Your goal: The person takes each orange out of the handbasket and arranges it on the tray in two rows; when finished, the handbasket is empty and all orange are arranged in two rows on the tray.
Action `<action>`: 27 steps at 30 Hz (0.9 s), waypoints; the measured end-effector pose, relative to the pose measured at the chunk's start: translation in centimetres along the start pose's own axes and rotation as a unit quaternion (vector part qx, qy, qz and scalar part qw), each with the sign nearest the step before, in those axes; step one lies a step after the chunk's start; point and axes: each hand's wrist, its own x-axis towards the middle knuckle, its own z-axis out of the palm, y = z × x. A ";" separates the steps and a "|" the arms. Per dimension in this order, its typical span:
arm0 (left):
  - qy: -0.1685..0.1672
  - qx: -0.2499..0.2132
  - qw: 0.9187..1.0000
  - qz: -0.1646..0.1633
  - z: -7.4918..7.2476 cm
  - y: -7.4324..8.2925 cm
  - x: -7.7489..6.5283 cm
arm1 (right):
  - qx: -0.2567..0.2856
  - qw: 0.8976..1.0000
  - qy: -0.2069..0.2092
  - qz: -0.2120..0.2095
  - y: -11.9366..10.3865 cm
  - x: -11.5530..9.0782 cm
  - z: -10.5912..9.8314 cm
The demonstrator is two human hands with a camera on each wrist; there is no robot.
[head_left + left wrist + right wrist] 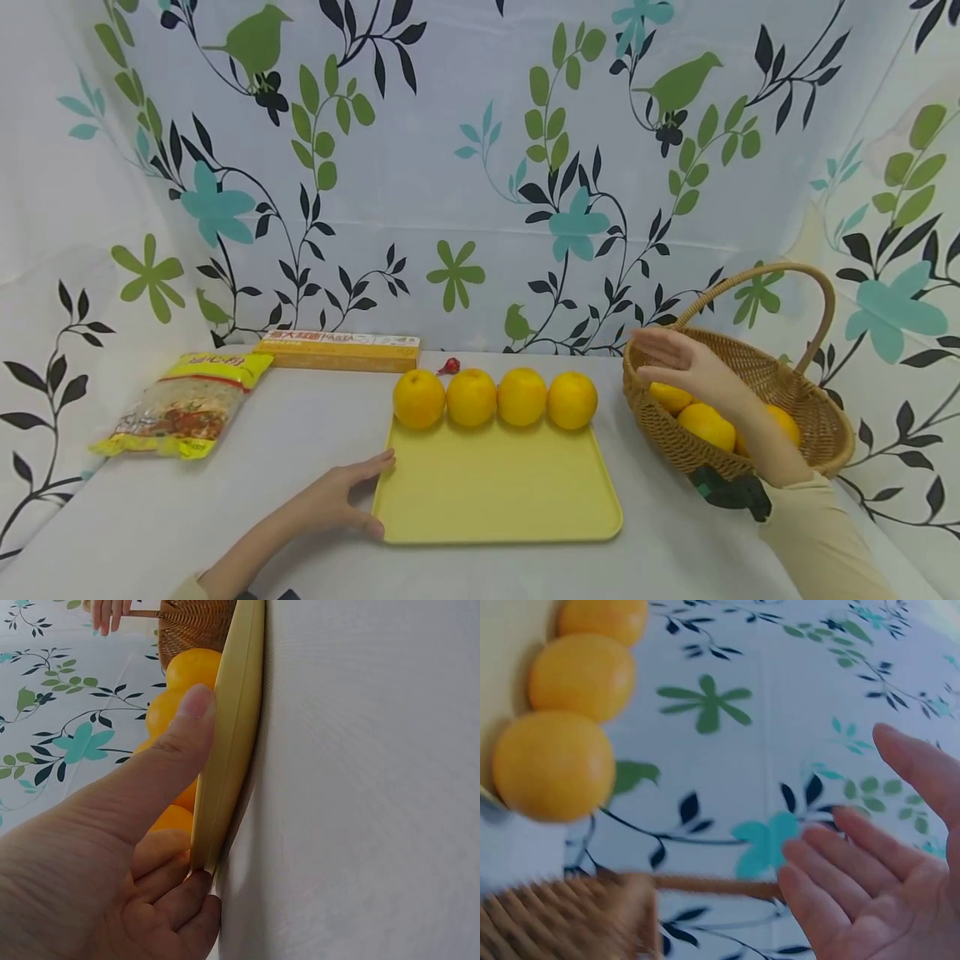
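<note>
Several oranges (522, 397) stand in a row along the far edge of a yellow tray (495, 492). My left hand (341, 498) rests at the tray's left side, thumb near the front corner, fingers spread along the edge. In the left wrist view the thumb (176, 742) lies against the tray's rim (234, 735). My right hand (690, 367) is over the wicker basket (825, 417), fingers extended and holding nothing. More oranges (707, 425) lie inside the basket, partly covered by the right forearm. The right wrist view shows the palm (885, 892) turned toward the camera, fingers apart.
A noodle packet (187, 400) lies at the left of the white table. Behind it is a long orange pasta box (337, 350). A small red object (449, 366) sits behind the oranges. The basket's tall handle (780, 268) arches at the right. A patterned cloth hangs behind.
</note>
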 end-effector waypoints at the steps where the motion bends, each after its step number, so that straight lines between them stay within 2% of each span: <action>1: -0.001 -0.001 1.000 -0.001 0.0 0.0 -0.1 | -0.012 1.000 -0.007 0.002 -0.2 -0.3 -0.8; 4: -0.001 0.000 1.000 0.003 0.1 0.0 -0.2 | -0.063 0.998 -0.016 0.010 -0.8 -1.4 -2.9; 7: 0.004 0.002 1.000 0.004 -0.1 0.1 -0.3 | -0.103 0.995 -0.002 0.010 -1.4 -2.2 -4.6; 14: 0.007 0.009 1.000 0.011 -0.4 0.0 -0.4 | -0.133 0.990 0.048 -0.004 -1.0 -2.8 -6.3; 18: 0.008 0.006 1.000 0.019 -0.3 -0.2 -0.4 | -0.154 0.985 0.072 0.022 -0.1 -2.1 -6.4; 22: 0.005 0.003 1.000 0.013 0.0 -0.3 -0.3 | -0.158 0.983 0.090 0.039 0.9 -0.8 -6.8; 27: 0.007 0.003 1.000 0.000 0.1 -0.3 -0.1 | -0.159 0.983 0.094 0.020 2.1 1.3 -6.9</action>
